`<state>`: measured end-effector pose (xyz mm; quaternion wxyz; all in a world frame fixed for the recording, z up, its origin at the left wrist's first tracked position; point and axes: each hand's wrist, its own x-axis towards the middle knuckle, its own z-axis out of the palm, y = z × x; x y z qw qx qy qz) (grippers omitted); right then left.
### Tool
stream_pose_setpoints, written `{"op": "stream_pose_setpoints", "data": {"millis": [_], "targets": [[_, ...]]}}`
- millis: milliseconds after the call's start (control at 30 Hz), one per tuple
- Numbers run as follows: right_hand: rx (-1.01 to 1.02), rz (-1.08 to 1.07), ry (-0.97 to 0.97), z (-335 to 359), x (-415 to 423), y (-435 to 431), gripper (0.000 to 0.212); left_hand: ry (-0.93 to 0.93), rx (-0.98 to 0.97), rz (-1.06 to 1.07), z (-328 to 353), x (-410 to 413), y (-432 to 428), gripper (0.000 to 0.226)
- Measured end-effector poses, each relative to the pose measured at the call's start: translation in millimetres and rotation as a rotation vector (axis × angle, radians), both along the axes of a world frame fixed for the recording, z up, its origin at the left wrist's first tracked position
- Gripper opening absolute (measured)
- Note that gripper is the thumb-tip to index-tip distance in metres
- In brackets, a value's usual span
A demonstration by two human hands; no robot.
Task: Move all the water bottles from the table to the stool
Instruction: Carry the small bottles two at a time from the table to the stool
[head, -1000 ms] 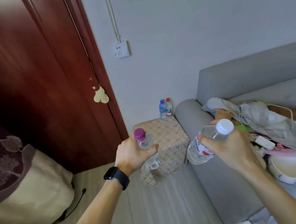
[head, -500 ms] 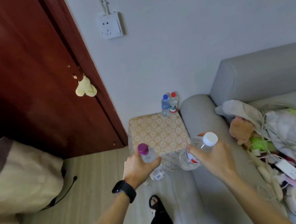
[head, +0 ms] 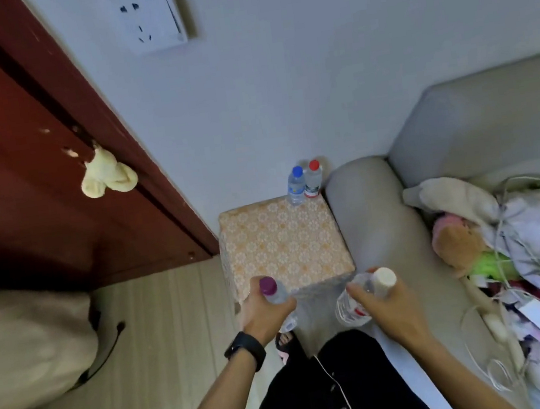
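You are standing right at the stool [head: 284, 247], a cube covered in orange flowered fabric, wedged between the dark red door [head: 14, 152] and the arm of the grey sofa [head: 365, 212]. Two bottles are already standing upright on its far corner, touching each other and close to the wall: a blue-capped bottle [head: 296, 187] and a red-capped bottle [head: 313, 180]. So that part of the job looks done.

Your left hand [head: 262, 315] is wrapping its fingers closed around the neck and shoulder of a purple-capped bottle [head: 275, 293], holding it upright just over the stool's near left edge. Your right hand [head: 389, 312] is gripping a white-capped bottle [head: 369, 289] with fingers curled around its upper body, tilting it with the cap pointing up and to the right, beside the stool's near right corner. Neither bottle is resting on the fabric top yet.

Counting: four water bottles in view, two standing on the stool and two in your hands. Setting these two down appears to be the step in hand. The table is not showing anywhere here, so you cannot tell whether more bottles are waiting there.
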<state>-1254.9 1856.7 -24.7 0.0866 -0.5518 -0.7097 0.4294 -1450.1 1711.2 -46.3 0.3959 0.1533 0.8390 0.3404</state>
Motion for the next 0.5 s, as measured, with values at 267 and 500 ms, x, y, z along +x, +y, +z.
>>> {"op": "stream_pose_setpoints", "data": {"millis": [267,500], "targets": [[-0.118,0.095,-0.072,-23,-59,69,0.036,-0.043,-0.014,0.015,-32,-47,70,0.056],[-0.268,0.161,-0.087,-58,-93,138,0.02,0.005,-0.075,0.023,-67,-55,142,0.046]]}}
